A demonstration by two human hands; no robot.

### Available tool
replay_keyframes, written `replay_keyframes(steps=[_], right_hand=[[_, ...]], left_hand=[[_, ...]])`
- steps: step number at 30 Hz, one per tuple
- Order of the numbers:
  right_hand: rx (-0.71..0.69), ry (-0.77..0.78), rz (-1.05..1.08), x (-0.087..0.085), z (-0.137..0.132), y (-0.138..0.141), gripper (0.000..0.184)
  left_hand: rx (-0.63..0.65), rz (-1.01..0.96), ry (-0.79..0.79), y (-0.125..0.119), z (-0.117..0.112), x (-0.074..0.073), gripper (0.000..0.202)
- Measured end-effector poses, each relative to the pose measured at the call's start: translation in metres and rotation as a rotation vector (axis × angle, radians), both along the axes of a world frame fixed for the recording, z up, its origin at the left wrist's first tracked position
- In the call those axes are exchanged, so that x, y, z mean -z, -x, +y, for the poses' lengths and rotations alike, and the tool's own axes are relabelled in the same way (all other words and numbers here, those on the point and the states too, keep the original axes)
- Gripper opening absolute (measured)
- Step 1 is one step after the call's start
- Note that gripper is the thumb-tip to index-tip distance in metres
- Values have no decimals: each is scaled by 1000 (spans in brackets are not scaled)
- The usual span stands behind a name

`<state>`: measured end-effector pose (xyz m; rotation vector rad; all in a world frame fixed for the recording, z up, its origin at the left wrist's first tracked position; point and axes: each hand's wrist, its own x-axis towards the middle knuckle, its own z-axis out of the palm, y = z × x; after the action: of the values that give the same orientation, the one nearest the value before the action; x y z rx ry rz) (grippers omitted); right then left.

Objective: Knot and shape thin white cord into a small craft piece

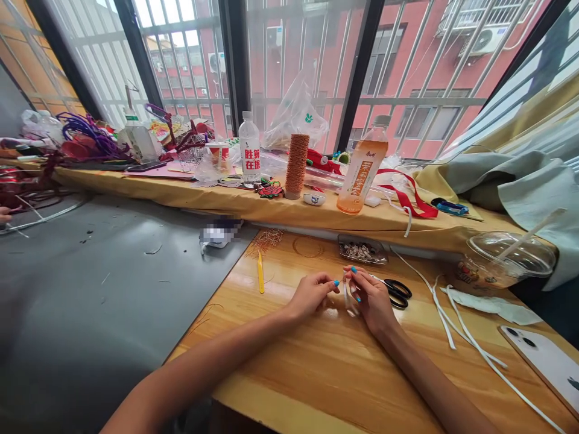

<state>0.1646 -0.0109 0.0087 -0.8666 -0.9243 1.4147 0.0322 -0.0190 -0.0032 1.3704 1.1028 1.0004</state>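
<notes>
- Here, both hands meet low over the wooden table (325, 367), close together, fingertips nearly touching.
- Left hand (311, 293): fingers curled, thumb and forefinger pinched on one end of a white strip (347, 296).
- Right hand (371, 297): fingers bent around the same strip, which loops between the two hands and hangs just above the tabletop.
- Scissors (397, 292): black handles, flat on the table, just behind the right hand.
- More white strips (446, 322) trail loose across the table to the right, apart from the hands.
- Yellow tool (260, 272) lies left of the left hand, near a tangle of thin copper wire (266, 239).
- Small clear tray (362, 250) of pale bits sits behind the hands.
- Phone (545, 361) face down at the table's right edge; domed plastic cup (506, 259) with a straw beyond it.
- On the sill: copper spool (297, 166), water bottle (249, 147), orange drink bottle (362, 169).
</notes>
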Motion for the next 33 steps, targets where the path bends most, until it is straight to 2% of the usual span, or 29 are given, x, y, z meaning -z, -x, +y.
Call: replay_keyframes(steps=[4,6,12,17,23,26,29,31,33], right_hand=[[-111,181,210,-1,-6,7,23],[-128,214,261,-4,-10,10,25],[-58,174,313,-7,-10,10,20],[-16,167,315,-5,-7,7,16],[15,119,359,-3,-5,3,19],[41,127,363,-1,-3,1,24],[54,121,357,1,-3,0,26],[40,116,356,0,-5,2,26],[12,112,349,-1,-7,3,23]], left_hand=[[-79,92,-203,0,-1,-2,18],[-98,123,-256,0,-1,-3,18],[-15,-19,-118,-2,-2,-2,17],[2,-40,-154,0,-2,-1,18],[36,-50,-129,3,0,-1,23],[98,-28,-117,2,-2,0,25],[173,52,-187,2,-5,-1,23],[197,80,-228,2,-6,-3,23],[203,76,-202,2,-6,-3,26]])
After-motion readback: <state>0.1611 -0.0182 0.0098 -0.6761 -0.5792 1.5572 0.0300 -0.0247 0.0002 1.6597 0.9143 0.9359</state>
